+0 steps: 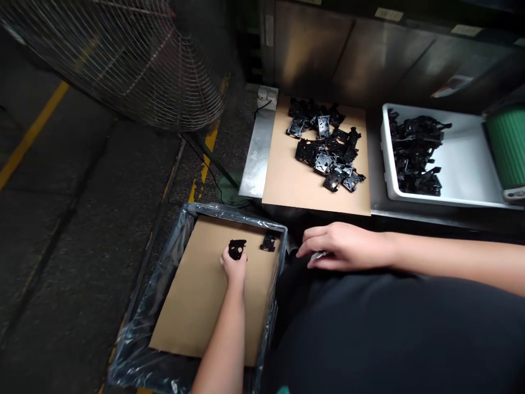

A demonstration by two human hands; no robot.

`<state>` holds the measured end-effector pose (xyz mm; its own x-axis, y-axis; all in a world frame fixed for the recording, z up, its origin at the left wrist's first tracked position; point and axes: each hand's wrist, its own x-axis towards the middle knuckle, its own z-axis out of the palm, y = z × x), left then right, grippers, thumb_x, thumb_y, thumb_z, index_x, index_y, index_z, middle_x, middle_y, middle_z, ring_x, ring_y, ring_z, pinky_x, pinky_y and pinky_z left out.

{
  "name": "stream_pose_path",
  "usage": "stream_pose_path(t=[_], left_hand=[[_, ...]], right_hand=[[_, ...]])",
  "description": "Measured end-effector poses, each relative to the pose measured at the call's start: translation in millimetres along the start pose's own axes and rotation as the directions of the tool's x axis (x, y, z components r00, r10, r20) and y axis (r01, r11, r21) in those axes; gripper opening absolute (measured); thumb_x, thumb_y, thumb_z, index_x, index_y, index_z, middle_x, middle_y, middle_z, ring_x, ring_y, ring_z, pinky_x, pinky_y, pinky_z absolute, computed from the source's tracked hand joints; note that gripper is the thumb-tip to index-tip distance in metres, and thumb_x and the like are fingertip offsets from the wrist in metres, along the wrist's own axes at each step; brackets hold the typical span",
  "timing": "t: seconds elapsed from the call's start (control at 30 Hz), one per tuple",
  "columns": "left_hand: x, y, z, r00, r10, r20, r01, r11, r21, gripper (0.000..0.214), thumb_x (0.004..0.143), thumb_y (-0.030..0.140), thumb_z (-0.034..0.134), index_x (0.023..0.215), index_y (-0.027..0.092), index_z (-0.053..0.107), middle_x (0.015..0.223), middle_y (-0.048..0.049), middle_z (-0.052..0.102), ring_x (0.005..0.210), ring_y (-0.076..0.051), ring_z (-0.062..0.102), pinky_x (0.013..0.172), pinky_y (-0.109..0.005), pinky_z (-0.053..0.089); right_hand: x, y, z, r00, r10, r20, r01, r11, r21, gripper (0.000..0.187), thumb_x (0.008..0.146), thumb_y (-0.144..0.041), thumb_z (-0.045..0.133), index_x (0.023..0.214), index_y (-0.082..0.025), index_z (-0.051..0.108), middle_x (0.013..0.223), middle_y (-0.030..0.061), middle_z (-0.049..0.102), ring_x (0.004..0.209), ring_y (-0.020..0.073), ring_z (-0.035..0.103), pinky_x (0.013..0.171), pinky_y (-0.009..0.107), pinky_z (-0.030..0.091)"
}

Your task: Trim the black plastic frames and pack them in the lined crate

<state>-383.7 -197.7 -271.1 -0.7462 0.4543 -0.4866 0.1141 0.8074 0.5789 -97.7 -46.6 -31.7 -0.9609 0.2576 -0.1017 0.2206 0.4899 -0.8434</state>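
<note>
Head view, left hand (pixel 234 266) grasping black part (pixel 237 249) in box (pixel 137 323); right hand (pixel 348 247) grip unclear

The small part (pixel 237 249) in the left hand (pixel 234 266) is black plastic with a dull sheen, like the heaped parts (pixel 326 145) on the desk (pixel 254 158), which is brushed metal. The cardboard liner (pixel 197 306) and the cardboard mat (pixel 287 180) are matt brown and smooth. Glossy, crinkled clear film (pixel 164 257) surrounds the liner. The tub (pixel 467 158) is smooth white plastic. The floor (pixel 74 230) is rough and dark.
</note>
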Motion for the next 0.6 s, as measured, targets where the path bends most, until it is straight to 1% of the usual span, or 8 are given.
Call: stream_pose_path(t=[0.07,0.13,0.27,0.33,0.43,0.5,0.57,0.6], left_hand=[[25,-11,19.6,1.0,-0.002,0.007,0.001,0.99,0.144,0.048,0.099,0.04,0.072,0.142,0.02,0.061,0.151,-0.0136,0.058,0.134,-0.033,0.061,0.11,-0.057,0.055],[40,-16,43.2,0.999,0.006,0.039,-0.015,0.968,0.25,0.048,0.099,0.039,0.072,0.142,0.021,0.062,0.151,-0.0135,0.059,0.134,-0.033,0.061,0.11,-0.058,0.055],[52,-18,85.8,0.994,0.022,0.105,-0.06,0.924,0.377,0.049,0.099,0.04,0.072,0.143,0.021,0.061,0.15,-0.0135,0.06,0.132,-0.032,0.062,0.109,-0.057,0.056],[52,-17,97.9,0.99,0.036,0.136,-0.09,0.908,0.41,0.049,0.099,0.041,0.072,0.143,0.021,0.061,0.149,-0.0136,0.06,0.132,-0.032,0.063,0.108,-0.057,0.056],[47,-15,102.7,0.986,0.057,0.16,-0.122,0.894,0.431,0.05,0.099,0.041,0.071,0.143,0.02,0.061,0.149,-0.0137,0.06,0.132,-0.032,0.063,0.109,-0.057,0.056],[42,-13,99.7,0.987,0.062,0.15,-0.121,0.894,0.431,0.051,0.099,0.041,0.071,0.144,0.021,0.06,0.151,-0.0139,0.059,0.133,-0.033,0.062,0.11,-0.058,0.055],[36,-10,94.9,0.991,0.064,0.12,-0.109,0.902,0.417,0.053,0.099,0.041,0.071,0.146,0.021,0.059,0.154,-0.0143,0.057,0.136,-0.034,0.06,0.112,-0.06,0.054],[32,-7,92.5,0.993,0.066,0.102,-0.102,0.909,0.405,0.053,0.099,0.041,0.071,0.147,0.022,0.058,0.155,-0.0144,0.056,0.138,-0.034,0.059,0.113,-0.061,0.053]], right_hand=[[-7,2,-2,0.998,0.06,-0.004,-0.06,0.998,0.021,0.025,0.106,-0.028,0.064,0.124,-0.015,0.075,0.113,0.0109,0.074,0.095,0.0182,0.073,0.084,0.027,0.058],[-14,4,-3,0.993,0.115,0.004,-0.115,0.993,0.033,0.025,0.107,-0.029,0.063,0.124,-0.015,0.075,0.112,0.011,0.075,0.095,0.0185,0.074,0.084,0.028,0.058],[-26,6,-4,0.98,0.198,-0.028,-0.197,0.98,0.036,0.025,0.106,-0.028,0.063,0.124,-0.015,0.076,0.11,0.0109,0.076,0.093,0.0181,0.074,0.082,0.028,0.058],[-32,9,-3,0.974,0.218,-0.062,-0.216,0.976,0.042,0.025,0.106,-0.028,0.064,0.123,-0.015,0.076,0.108,0.0104,0.076,0.093,0.0178,0.074,0.081,0.028,0.058],[-39,22,0,0.959,0.255,-0.122,-0.251,0.967,0.044,0.024,0.105,-0.029,0.066,0.124,-0.017,0.076,0.11,0.0089,0.077,0.097,0.0177,0.075,0.084,0.028,0.059],[-43,43,0,0.922,0.325,-0.209,-0.328,0.944,0.02,0.023,0.102,-0.028,0.069,0.122,-0.019,0.076,0.111,0.0073,0.077,0.1,0.0178,0.075,0.089,0.029,0.06],[-47,74,-5,0.842,0.425,-0.332,-0.453,0.892,-0.008,0.021,0.1,-0.024,0.07,0.12,-0.019,0.076,0.11,0.0079,0.077,0.101,0.02,0.074,0.094,0.034,0.059],[-50,93,-9,0.786,0.472,-0.4,-0.52,0.854,-0.014,0.02,0.1,-0.02,0.068,0.118,-0.017,0.076,0.111,0.0101,0.075,0.104,0.0223,0.073,0.097,0.037,0.059]])
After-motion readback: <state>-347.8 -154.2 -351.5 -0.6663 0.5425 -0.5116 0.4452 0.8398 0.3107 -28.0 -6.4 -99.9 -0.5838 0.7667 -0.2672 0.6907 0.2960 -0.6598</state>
